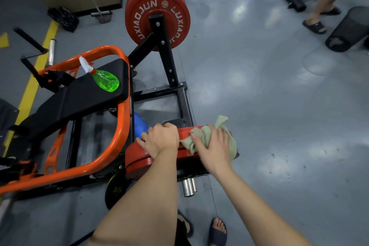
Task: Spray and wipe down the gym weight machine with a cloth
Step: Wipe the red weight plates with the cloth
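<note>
The weight machine has an orange tube frame, a black padded seat and red weight plates at both ends. My right hand presses a pale green cloth flat on the rim of the near red plate. My left hand grips the top edge of that same plate, fingers curled over it. A green spray bottle with a white trigger head lies on the black seat pad, well to the left of both hands.
A far red plate hangs on the black upright post. Chrome sleeve ends stick out below the near plate. A person's legs in sandals and a black mesh bin stand at the upper right. My sandalled feet are below.
</note>
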The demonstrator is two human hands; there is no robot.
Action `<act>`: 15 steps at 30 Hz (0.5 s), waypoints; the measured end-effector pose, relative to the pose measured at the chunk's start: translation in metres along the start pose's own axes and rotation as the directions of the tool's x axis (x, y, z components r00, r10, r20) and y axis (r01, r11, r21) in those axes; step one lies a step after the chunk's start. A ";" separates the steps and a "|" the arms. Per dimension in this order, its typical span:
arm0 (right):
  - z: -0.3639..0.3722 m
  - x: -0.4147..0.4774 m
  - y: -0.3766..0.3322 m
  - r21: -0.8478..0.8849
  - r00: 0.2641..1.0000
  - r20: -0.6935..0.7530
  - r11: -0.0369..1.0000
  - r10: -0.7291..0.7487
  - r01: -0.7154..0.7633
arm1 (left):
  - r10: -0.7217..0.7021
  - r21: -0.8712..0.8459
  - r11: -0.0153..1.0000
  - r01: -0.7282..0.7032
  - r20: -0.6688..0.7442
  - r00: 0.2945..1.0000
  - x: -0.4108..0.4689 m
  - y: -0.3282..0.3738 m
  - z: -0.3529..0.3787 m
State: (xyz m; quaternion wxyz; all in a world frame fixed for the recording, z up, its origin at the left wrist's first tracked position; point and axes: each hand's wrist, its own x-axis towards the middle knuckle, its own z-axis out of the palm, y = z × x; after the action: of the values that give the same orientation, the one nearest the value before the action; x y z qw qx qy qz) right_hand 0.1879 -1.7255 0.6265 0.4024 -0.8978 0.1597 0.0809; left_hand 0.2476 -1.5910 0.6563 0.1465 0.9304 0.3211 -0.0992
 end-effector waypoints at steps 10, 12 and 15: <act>-0.028 0.022 0.033 0.316 0.993 0.091 0.944 0.069 -0.095 | 0.006 -0.020 1.000 -0.006 -0.006 1.000 0.002 -0.001 0.002; -0.032 0.039 0.043 0.364 0.919 0.154 0.844 0.362 -0.394 | 0.008 -0.014 1.000 -0.008 -0.009 1.000 0.002 -0.002 0.003; -0.023 0.039 0.037 0.236 0.901 0.063 0.871 0.429 -0.431 | 0.005 0.005 1.000 -0.005 -0.016 1.000 0.002 -0.001 0.003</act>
State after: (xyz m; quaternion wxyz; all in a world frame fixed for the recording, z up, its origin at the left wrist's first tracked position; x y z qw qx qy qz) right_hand 0.2122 -1.7748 0.6058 0.4825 -0.7828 0.3623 0.1521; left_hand 0.2483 -1.5900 0.6523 0.1419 0.9323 0.3196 -0.0921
